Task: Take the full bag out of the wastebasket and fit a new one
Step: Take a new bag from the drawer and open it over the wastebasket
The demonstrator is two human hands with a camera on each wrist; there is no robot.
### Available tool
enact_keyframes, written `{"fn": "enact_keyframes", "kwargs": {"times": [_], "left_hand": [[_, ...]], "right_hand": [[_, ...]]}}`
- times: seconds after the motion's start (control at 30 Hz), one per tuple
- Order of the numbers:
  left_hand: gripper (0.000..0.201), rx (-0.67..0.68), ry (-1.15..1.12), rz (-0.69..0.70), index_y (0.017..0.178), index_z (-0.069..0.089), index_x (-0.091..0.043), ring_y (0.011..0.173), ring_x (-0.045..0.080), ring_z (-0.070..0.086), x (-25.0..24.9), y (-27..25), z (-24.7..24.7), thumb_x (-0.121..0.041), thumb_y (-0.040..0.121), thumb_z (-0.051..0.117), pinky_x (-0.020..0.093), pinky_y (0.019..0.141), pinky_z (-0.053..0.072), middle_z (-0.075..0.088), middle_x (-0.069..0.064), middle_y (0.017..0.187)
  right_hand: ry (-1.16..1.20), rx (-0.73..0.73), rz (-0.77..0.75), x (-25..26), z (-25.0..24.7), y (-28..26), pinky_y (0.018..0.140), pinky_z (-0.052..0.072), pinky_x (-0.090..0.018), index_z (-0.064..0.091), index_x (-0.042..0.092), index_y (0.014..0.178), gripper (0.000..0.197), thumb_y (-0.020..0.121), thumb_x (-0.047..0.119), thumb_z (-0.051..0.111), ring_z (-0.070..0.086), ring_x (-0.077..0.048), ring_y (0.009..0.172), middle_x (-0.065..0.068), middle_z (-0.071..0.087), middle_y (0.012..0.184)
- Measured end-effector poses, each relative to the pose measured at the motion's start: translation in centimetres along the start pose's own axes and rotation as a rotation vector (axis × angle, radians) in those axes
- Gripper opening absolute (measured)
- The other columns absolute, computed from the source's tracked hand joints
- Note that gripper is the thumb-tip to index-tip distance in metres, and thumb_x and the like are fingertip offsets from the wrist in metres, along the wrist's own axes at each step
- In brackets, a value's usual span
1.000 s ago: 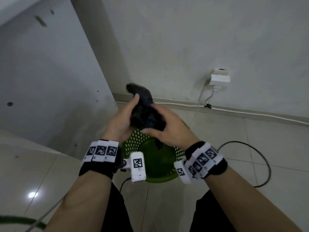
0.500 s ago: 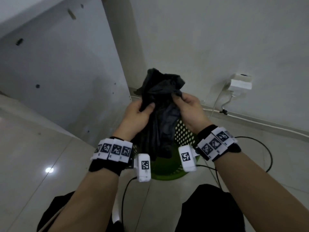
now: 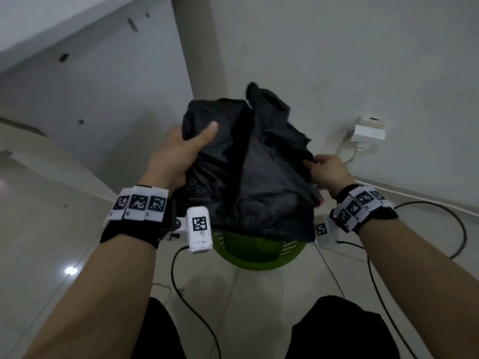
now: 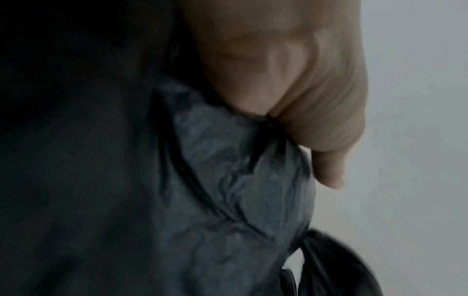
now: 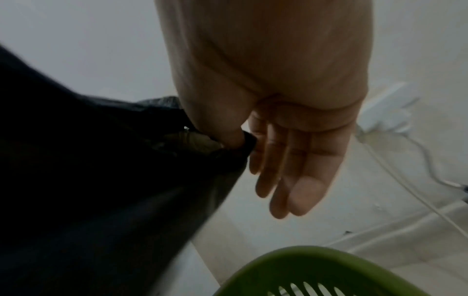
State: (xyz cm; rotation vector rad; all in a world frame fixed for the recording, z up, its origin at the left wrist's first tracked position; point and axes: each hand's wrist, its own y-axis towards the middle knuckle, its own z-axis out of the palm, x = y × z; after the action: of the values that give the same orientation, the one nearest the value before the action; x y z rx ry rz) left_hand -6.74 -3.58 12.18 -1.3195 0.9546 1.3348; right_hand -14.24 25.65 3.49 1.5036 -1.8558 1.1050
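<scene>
From the head view, we are holding the new black bag spread between both hands directly above the green wastebasket, our left hand gripping one edge and our right hand the other. The left wrist view is showing fingers clamped on plastic. The right wrist view is revealing a thumb-and-forefinger pinch, the other fingers extended, and the basket rim below.

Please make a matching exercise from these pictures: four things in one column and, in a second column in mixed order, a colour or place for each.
Things:
1. bag
2. wastebasket
3. left hand
4. right hand

Descriptions:
A. green, with holes in its wall
B. black, held above the basket
C. pinches the bag's right edge
D. grips the bag's left side

Pairs: 1-B, 2-A, 3-D, 4-C
</scene>
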Motion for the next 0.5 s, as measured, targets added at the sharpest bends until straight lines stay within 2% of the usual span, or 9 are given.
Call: {"fn": "enact_keyframes", "kwargs": {"times": [0.07,0.13,0.17,0.23,0.27,0.3,0.33,0.4,0.5], "left_hand": [[0.040,-0.110,-0.127,-0.024,0.124,0.061,-0.016,0.094,0.013,0.073,-0.6,-0.1,-0.7,-0.035,0.090,0.070,0.032,0.085,0.059,0.075,-0.003,0.109],[0.049,-0.134,-0.168,-0.027,0.132,0.056,-0.022,0.100,0.018,0.071,-1.1,-0.4,-1.1,-0.043,0.089,0.069,0.035,0.088,0.058,0.070,-0.002,0.117],[0.043,-0.100,-0.159,-0.021,0.128,0.059,-0.022,0.100,0.019,0.072,-1.4,-0.6,-0.8,-0.043,0.091,0.067,0.035,0.087,0.059,0.071,-0.002,0.116],[0.036,-0.026,-0.135,-0.014,0.124,0.063,-0.018,0.098,0.017,0.073,-1.4,-1.0,0.1,-0.038,0.095,0.063,0.032,0.082,0.060,0.074,-0.001,0.111],[0.031,-0.013,-0.120,-0.005,0.121,0.065,-0.018,0.095,0.013,0.074,-1.2,-1.1,0.6,-0.036,0.096,0.061,0.028,0.078,0.060,0.075,-0.004,0.106],[0.026,-0.004,-0.098,0.006,0.117,0.066,-0.020,0.091,0.010,0.074,-1.1,-1.3,0.9,-0.036,0.097,0.061,0.025,0.076,0.060,0.075,-0.008,0.101],[0.027,-0.008,-0.086,0.012,0.117,0.065,-0.021,0.092,0.008,0.073,-0.8,-1.2,0.9,-0.037,0.096,0.061,0.024,0.078,0.059,0.075,-0.010,0.101],[0.043,-0.026,-0.105,0.006,0.131,0.060,-0.019,0.103,0.013,0.070,-0.2,-0.9,0.3,-0.041,0.095,0.062,0.030,0.087,0.058,0.072,-0.006,0.114],[0.051,-0.057,-0.114,0.004,0.138,0.055,-0.018,0.106,0.016,0.069,0.9,0.3,-1.5,-0.043,0.095,0.061,0.034,0.090,0.058,0.069,-0.003,0.121]], "right_hand": [[0.220,0.072,0.152,-0.4,-0.4,-1.5,0.048,0.052,-0.024,0.062,0.006,0.114,0.032,0.100,0.034,0.055,0.064,-0.022,0.064,-0.014,0.068,0.099],[0.579,0.214,0.218,-0.2,-0.4,-3.3,0.066,0.060,-0.037,0.065,0.008,0.121,0.047,0.096,0.046,0.057,0.070,-0.030,0.084,-0.014,0.068,0.118],[0.784,0.266,0.221,0.1,-0.2,-4.4,0.073,0.062,-0.039,0.073,0.006,0.111,0.054,0.085,0.052,0.068,0.072,-0.030,0.091,-0.011,0.072,0.117],[1.061,0.379,0.173,0.9,0.8,-6.7,0.063,0.062,-0.030,0.081,0.004,0.078,0.060,0.040,0.047,0.098,0.076,-0.019,0.078,-0.004,0.079,0.091],[1.123,0.446,0.145,1.4,1.4,-7.6,0.062,0.061,-0.030,0.082,0.006,0.075,0.062,0.029,0.042,0.100,0.076,-0.019,0.076,-0.005,0.079,0.089],[1.142,0.489,0.133,1.9,2.0,-8.3,0.068,0.062,-0.033,0.082,0.009,0.081,0.056,0.037,0.041,0.097,0.076,-0.022,0.082,-0.007,0.078,0.095],[1.122,0.496,0.114,2.6,2.6,-9.0,0.077,0.061,-0.036,0.083,0.012,0.088,0.045,0.055,0.043,0.088,0.075,-0.025,0.089,-0.009,0.077,0.102],[1.088,0.448,0.105,3.7,3.2,-9.4,0.096,0.054,-0.042,0.080,0.012,0.098,0.038,0.083,0.041,0.061,0.071,-0.027,0.099,-0.012,0.074,0.113],[0.861,0.317,0.088,4.8,3.3,-9.8,0.103,0.047,-0.049,0.069,0.002,0.111,0.029,0.093,0.024,0.062,0.063,-0.035,0.107,-0.024,0.065,0.125]]}}
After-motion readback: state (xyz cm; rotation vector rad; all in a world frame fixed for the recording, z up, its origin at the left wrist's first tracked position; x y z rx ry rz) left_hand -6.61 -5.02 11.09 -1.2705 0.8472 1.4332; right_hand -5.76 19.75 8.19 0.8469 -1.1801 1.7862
